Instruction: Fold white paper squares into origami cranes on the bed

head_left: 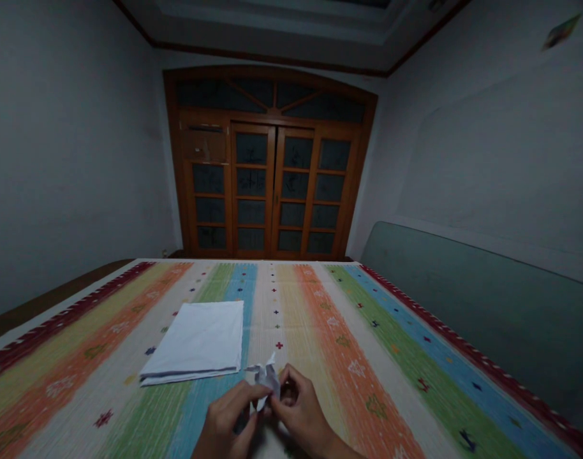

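Observation:
Between my two hands is a small folded piece of white paper point(269, 376) with pointed tips sticking up. My left hand point(231, 414) pinches its left side between thumb and fingers. On the other side, my right hand point(303, 408) grips the lower right part with its fingertips. The paper's lower portion is partly hidden behind my fingers. To the left, close by, a stack of white sheets point(200, 338) lies flat on the striped cloth point(315, 331).
The patterned cloth covers a wide table. A pale green board or headboard point(464, 299) stands along the right wall. At the far end are wooden doors with glass panes point(275, 185). A brown wooden edge point(57, 296) runs along the left side.

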A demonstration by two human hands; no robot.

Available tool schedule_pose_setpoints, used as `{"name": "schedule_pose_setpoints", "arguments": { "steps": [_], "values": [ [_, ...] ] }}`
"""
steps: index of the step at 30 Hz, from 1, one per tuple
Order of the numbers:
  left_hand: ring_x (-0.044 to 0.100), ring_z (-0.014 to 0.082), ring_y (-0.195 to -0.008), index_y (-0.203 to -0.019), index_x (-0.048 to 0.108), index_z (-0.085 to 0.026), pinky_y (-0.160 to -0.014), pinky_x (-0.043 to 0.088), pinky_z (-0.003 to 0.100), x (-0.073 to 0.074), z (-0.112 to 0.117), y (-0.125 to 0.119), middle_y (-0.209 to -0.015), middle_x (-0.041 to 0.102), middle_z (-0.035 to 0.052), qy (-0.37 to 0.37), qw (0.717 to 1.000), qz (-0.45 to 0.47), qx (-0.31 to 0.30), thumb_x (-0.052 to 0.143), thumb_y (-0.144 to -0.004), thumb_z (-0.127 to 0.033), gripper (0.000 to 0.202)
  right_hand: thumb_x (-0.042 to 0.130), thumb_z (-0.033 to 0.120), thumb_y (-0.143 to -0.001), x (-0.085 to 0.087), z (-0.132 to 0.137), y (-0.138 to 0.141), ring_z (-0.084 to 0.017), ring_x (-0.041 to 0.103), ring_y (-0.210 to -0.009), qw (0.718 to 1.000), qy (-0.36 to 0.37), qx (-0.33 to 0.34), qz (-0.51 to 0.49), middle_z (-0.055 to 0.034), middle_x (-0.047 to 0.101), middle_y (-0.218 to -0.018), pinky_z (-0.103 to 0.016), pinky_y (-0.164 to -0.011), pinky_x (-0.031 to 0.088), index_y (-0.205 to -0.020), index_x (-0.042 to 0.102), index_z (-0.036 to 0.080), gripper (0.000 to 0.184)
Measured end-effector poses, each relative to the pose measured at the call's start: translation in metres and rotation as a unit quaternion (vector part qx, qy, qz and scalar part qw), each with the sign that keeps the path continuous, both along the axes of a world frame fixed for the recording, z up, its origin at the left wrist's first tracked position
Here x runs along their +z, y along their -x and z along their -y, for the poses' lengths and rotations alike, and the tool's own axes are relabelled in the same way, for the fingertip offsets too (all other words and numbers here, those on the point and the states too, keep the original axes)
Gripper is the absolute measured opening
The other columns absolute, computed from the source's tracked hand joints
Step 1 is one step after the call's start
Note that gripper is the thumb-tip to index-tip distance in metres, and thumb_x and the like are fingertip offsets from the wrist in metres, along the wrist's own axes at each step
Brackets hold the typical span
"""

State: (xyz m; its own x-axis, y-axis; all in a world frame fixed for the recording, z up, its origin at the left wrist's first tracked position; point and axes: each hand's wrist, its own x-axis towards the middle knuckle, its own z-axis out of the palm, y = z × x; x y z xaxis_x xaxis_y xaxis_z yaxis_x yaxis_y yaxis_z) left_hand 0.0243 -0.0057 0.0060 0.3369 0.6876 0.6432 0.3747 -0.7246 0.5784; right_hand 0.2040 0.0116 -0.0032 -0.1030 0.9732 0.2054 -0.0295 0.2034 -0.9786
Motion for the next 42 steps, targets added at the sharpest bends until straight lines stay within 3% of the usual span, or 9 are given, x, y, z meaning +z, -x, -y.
{"name": "schedule_pose_setpoints", "arguments": {
  "steps": [4,10,14,18,23,32,34,37,42],
  "values": [
    [0.073,0.0197,-0.076,-0.093,0.071,-0.024,-0.073,0.056,0.024,0.006,0.0,-0.003,-0.084,0.075,0.0025,0.031,0.999,0.017,0.015,0.067,-0.095,-0.028,0.006,0.086,0.045,-0.069,0.004,0.003,0.003,-0.008,0.043,-0.054,1.0,-0.006,0.018,0.023,0.0067,0.052,-0.062,-0.018,-0.047,0.03,-0.068,0.049,0.02,0.045],
    [0.072,0.0206,-0.074,-0.079,0.068,-0.022,-0.071,0.055,0.025,0.004,-0.003,-0.003,-0.08,0.075,0.003,0.079,0.995,0.028,0.056,0.064,-0.097,-0.036,0.023,0.088,0.052,-0.068,0.006,0.005,0.004,-0.009,0.049,-0.056,0.999,0.0,0.051,-0.016,0.0042,0.056,-0.068,-0.017,-0.047,0.034,-0.074,0.05,0.02,0.049],
    [0.072,0.0211,-0.075,-0.085,0.068,-0.022,-0.072,0.056,0.026,0.001,-0.004,0.0,-0.08,0.074,0.0049,0.064,0.997,0.005,0.053,0.058,-0.1,-0.037,0.023,0.081,0.059,-0.073,-0.001,0.003,0.003,-0.01,0.049,-0.056,0.999,-0.016,0.039,0.0,0.0039,0.055,-0.066,-0.019,-0.05,0.036,-0.071,0.05,0.02,0.05],
    [0.072,0.0202,-0.072,-0.094,0.068,-0.023,-0.069,0.057,0.025,0.002,-0.006,0.004,-0.079,0.072,0.0045,-0.042,0.999,-0.017,0.029,0.055,-0.099,-0.022,0.014,0.083,0.05,-0.072,-0.007,0.001,0.002,-0.01,0.047,-0.056,0.998,-0.029,0.029,0.042,0.0038,0.054,-0.065,-0.021,-0.052,0.035,-0.068,0.053,0.019,0.044],
    [0.071,0.0226,-0.078,-0.111,0.066,-0.021,-0.073,0.058,0.028,0.001,-0.009,0.006,-0.086,0.073,0.0087,-0.127,0.99,-0.061,-0.02,0.049,-0.095,-0.009,0.027,0.08,0.041,-0.075,-0.008,0.001,0.002,-0.011,0.049,-0.057,0.997,-0.043,0.019,0.069,0.0028,0.055,-0.064,-0.023,-0.055,0.037,-0.065,0.053,0.019,0.037],
    [0.072,0.0228,-0.089,-0.135,0.054,-0.025,-0.081,0.059,0.029,0.004,-0.004,0.01,-0.104,0.074,0.0086,-0.088,0.995,-0.054,-0.008,0.06,-0.094,-0.018,0.042,0.079,0.037,-0.074,0.0,-0.002,-0.002,-0.01,0.044,-0.052,0.994,-0.042,-0.065,0.073,0.0054,0.052,-0.056,-0.022,-0.05,0.031,-0.063,0.057,0.018,0.031],
    [0.072,0.0225,-0.087,-0.131,0.056,-0.024,-0.08,0.059,0.029,0.007,-0.005,0.014,-0.101,0.074,0.0077,-0.085,0.995,-0.057,0.01,0.059,-0.095,-0.02,0.037,0.079,0.039,-0.075,0.004,-0.005,-0.005,-0.011,0.044,-0.05,0.993,-0.043,-0.085,0.075,0.0049,0.053,-0.055,-0.022,-0.048,0.03,-0.063,0.06,0.018,0.031],
    [0.071,0.0223,-0.087,-0.107,0.065,-0.023,-0.08,0.058,0.029,0.012,-0.013,0.023,-0.094,0.073,0.0062,-0.099,0.988,-0.11,0.034,0.055,-0.096,-0.018,0.015,0.079,0.045,-0.076,0.011,-0.013,-0.014,-0.012,0.048,-0.049,0.985,-0.071,-0.134,0.086,0.0021,0.059,-0.058,-0.023,-0.047,0.033,-0.064,0.065,0.018,0.033],
    [0.069,0.0232,-0.085,-0.095,0.067,-0.022,-0.077,0.058,0.033,0.017,-0.042,0.047,-0.091,0.072,0.0065,-0.149,0.973,-0.146,0.1,0.049,-0.099,-0.02,0.019,0.073,0.058,-0.079,0.022,-0.037,-0.044,-0.023,0.067,-0.066,0.965,-0.127,-0.199,0.116,-0.0049,0.07,-0.068,-0.029,-0.061,0.05,-0.069,0.066,0.018,0.042]
  ]
}}
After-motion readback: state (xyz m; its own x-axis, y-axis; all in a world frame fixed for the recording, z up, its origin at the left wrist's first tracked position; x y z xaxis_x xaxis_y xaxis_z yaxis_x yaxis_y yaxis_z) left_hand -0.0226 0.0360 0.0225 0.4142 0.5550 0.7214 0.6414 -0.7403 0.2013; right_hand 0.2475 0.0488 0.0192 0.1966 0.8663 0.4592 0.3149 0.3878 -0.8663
